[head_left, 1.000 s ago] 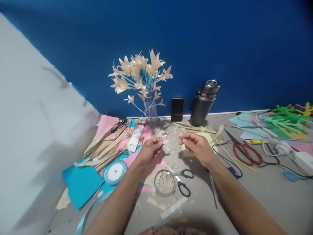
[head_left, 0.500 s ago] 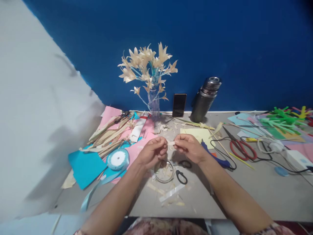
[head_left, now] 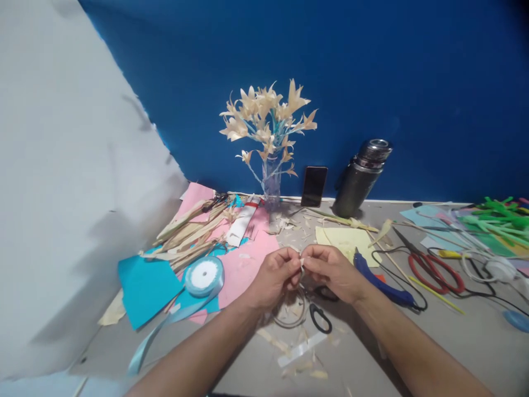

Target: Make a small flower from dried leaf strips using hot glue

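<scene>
Fingertip to fingertip, my left hand (head_left: 278, 277) and my right hand (head_left: 333, 271) meet above the table, both closed. Between them they pinch a small pale strip (head_left: 302, 263) that looks like dried husk; most of it is hidden by the fingers. Just below lie black-handled scissors (head_left: 321, 319), their blades covered by my hands. A thin metal-looking ring (head_left: 289, 324) rests beside the scissors, partly behind my left hand. Pale scraps and a white strip (head_left: 301, 349) are scattered nearer to me.
Left are dried husks (head_left: 194, 234), blue paper (head_left: 149, 286) and a ribbon spool (head_left: 203, 274). Behind stand a vase of husk flowers (head_left: 271, 179), a phone (head_left: 314, 186) and a flask (head_left: 361, 179). Right are a blue-handled glue gun (head_left: 382, 281), red-handled scissors (head_left: 436, 270) and cables.
My hands have drawn together, so the pale strip that showed between them is now mostly covered. The view has shifted, and everything sits lower and further right.
</scene>
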{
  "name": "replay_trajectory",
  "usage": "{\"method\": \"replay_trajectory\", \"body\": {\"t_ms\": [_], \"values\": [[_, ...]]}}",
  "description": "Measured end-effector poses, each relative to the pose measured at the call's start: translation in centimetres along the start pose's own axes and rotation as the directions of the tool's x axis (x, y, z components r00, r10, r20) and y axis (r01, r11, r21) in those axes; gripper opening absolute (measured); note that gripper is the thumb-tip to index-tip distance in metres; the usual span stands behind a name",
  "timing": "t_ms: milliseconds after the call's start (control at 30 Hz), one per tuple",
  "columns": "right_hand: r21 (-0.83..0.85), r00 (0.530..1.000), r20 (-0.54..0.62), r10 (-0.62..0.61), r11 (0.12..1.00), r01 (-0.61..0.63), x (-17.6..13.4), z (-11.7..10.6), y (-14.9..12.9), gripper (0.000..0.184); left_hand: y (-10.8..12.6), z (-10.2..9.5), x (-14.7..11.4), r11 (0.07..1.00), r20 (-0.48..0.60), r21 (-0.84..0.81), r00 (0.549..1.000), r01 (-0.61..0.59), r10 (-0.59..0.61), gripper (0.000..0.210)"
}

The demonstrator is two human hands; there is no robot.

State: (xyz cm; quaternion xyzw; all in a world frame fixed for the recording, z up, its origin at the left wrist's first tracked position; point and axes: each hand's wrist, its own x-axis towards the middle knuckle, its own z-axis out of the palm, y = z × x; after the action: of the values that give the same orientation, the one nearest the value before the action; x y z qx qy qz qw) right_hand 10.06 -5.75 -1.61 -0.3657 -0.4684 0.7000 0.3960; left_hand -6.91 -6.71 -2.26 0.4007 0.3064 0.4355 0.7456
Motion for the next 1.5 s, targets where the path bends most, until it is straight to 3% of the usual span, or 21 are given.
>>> {"method": "replay_trajectory", "body": {"t_ms": [300, 367, 433, 467, 600, 700, 767, 867, 933, 1000, 1067, 1167, 1267, 1367, 1500], "values": [[0.045, 1.0, 0.002, -0.006, 0.999, 0.006, -0.7, -0.3, 1.2, 0.032, -0.6, -0.5, -0.2, 0.992, 0.023, 0.118, 0.998, 0.049, -0.053, 0.047], [0.07, 0.998, -0.05, -0.042, 0.996, 0.046, -0.5, -1.1, 0.8, 0.031, -0.2, -1.2, 0.1, 0.996, -0.098, 0.084, 0.995, 0.016, -0.008, 0.043], [0.092, 0.986, -0.133, -0.099, 0.989, 0.112, -0.2, -2.2, 0.3, 0.029, 0.1, -2.2, 0.6, 0.995, -0.313, 0.068, 0.945, -0.073, 0.091, 0.042], [0.101, 0.977, -0.175, -0.122, 0.985, 0.141, -0.1, -2.8, 0.0, 0.029, 0.2, -2.7, 0.9, 0.992, -0.364, 0.094, 0.925, -0.078, 0.108, 0.041], [0.132, 0.942, -0.286, -0.174, 0.967, 0.219, 0.3, -4.3, -0.6, 0.033, -0.1, -4.2, 1.5, 0.976, -0.43, 0.166, 0.881, -0.138, 0.198, 0.038], [0.154, 0.938, -0.297, -0.176, 0.961, 0.229, 0.2, -4.4, -0.8, 0.035, -0.5, -4.2, 1.6, 0.912, -0.363, 0.39, 0.889, -0.126, 0.279, 0.023], [0.163, 0.943, -0.29, -0.166, 0.962, 0.219, 0.1, -4.1, -0.8, 0.034, -0.4, -4.0, 1.4, 0.806, -0.244, 0.581, 0.922, -0.108, 0.3, 0.011], [0.159, 0.946, -0.284, -0.159, 0.965, 0.21, 0.0, -3.7, -0.8, 0.031, 0.3, -3.8, 0.9, 0.585, 0.003, 0.803, 0.984, -0.109, 0.179, 0.007], [0.144, 0.944, -0.286, -0.162, 0.967, 0.21, 0.0, -3.5, -0.7, 0.031, 0.6, -3.7, 0.5, 0.427, 0.13, 0.889, 0.986, -0.162, 0.103, 0.005], [0.108, 0.945, -0.279, -0.171, 0.972, 0.208, 0.1, -3.4, -0.5, 0.032, 0.7, -3.6, 0.2, 0.3, 0.19, 0.931, 0.978, -0.208, 0.086, 0.008], [0.046, 0.95, -0.253, -0.182, 0.979, 0.2, 0.2, -3.4, -0.3, 0.033, 0.6, -3.6, 0.0, 0.257, 0.207, 0.939, 0.973, -0.227, 0.1, 0.006], [-0.122, 0.951, -0.229, -0.21, 0.975, 0.186, 0.4, -3.4, 0.2, 0.034, 0.4, -3.6, -0.1, 0.373, 0.168, 0.906, 0.979, -0.201, 0.118, 0.003], [-0.349, 0.936, -0.232, -0.266, 0.921, 0.176, 0.4, -3.2, 0.5, 0.033, 0.7, -3.4, 0.1, 0.645, 0.055, 0.757, 0.994, -0.104, 0.095, 0.007], [-0.553, 0.931, -0.195, -0.309, 0.819, 0.156, 0.3, -2.9, 0.7, 0.025, 1.1, -3.3, 0.2, 0.899, -0.079, 0.433, 0.99, -0.07, 0.116, 0.021], [-0.688, 0.937, -0.141, -0.321, 0.712, 0.141, 0.5, -2.6, 1.2, 0.012, 1.4, -3.6, 0.5, 0.994, -0.194, 0.089, 0.977, -0.069, 0.085, 0.032]]}}
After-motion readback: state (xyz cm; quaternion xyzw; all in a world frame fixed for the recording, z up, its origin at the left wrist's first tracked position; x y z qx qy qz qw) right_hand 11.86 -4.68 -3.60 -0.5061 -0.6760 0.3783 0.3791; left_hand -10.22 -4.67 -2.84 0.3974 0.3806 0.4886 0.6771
